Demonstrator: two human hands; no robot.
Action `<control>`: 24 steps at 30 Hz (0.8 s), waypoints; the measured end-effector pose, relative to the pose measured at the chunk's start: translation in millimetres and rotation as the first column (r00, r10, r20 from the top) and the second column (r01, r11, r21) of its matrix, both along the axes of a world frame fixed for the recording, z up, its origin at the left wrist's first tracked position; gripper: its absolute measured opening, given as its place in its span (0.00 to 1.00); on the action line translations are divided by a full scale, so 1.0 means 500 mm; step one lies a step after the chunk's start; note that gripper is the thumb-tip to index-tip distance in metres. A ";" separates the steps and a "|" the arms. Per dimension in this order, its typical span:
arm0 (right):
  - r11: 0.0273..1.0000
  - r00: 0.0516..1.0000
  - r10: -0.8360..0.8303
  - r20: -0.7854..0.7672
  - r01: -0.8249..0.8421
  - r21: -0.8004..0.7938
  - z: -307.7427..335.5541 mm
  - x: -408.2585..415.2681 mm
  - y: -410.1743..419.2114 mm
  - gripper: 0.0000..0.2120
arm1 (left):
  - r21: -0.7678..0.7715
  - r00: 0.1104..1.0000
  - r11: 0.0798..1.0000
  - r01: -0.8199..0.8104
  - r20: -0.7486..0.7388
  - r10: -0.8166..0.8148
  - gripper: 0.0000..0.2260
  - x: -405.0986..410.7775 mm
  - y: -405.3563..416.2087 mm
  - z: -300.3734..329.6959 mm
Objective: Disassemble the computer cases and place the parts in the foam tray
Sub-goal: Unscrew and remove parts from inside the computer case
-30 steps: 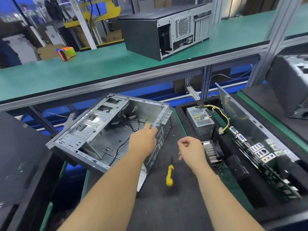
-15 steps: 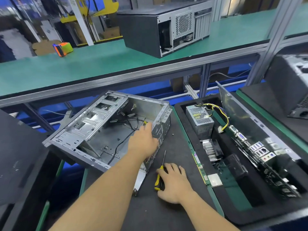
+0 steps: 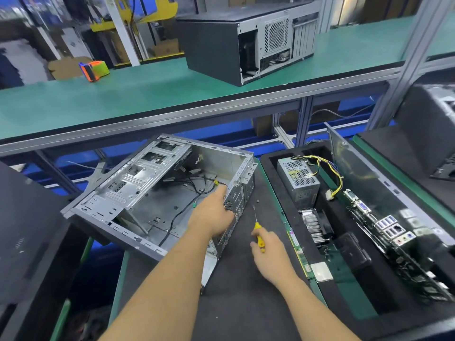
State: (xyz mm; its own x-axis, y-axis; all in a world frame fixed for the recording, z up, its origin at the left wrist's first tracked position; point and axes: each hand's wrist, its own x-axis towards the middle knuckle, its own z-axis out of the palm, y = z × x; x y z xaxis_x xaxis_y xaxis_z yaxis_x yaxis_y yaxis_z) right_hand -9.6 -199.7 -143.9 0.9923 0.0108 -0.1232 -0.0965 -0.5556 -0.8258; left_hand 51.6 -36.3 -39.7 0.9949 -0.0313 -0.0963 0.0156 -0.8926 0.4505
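Observation:
An opened grey computer case lies on its side on the dark mat, with loose black cables inside. My left hand grips the case's rear edge. My right hand holds a yellow-handled screwdriver just above the mat, its tip pointing away from me. To the right sits the black foam tray holding a power supply, a heatsink, a motherboard, a RAM stick and a side panel.
A second, closed computer case stands on the green upper shelf, with an orange-and-green tape dispenser to its left. Dark cases flank the mat at the far left and far right. A small screw lies on the mat.
My right hand went down to the mat, took hold of the yellow screwdriver and lifted it. My left hand stayed on the case's rear edge.

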 end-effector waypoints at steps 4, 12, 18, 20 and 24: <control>0.911 0.976 -0.213 -0.035 0.212 0.354 0.007 0.020 -0.020 0.16 | 0.014 0.999 0.999 -0.030 -0.012 0.030 0.20 0.002 -0.002 -0.002; 0.503 0.867 -0.354 -0.350 0.492 0.710 -0.004 0.047 -0.063 0.04 | -0.005 0.988 0.991 -0.136 -0.073 0.135 0.16 0.004 -0.002 -0.006; 0.493 0.870 -0.316 -0.379 0.492 0.718 -0.005 0.055 -0.062 0.05 | -0.175 0.988 0.972 -0.156 -0.021 0.155 0.15 0.004 0.002 -0.013; 0.488 0.868 -0.314 -0.385 0.496 0.719 -0.007 0.055 -0.063 0.05 | -0.184 0.986 0.969 -0.165 -0.006 0.167 0.14 0.003 0.003 -0.013; 0.453 0.860 -0.312 -0.404 0.509 0.732 -0.012 0.055 -0.061 0.05 | -0.155 0.985 0.973 -0.169 -0.011 0.170 0.14 0.005 0.001 -0.013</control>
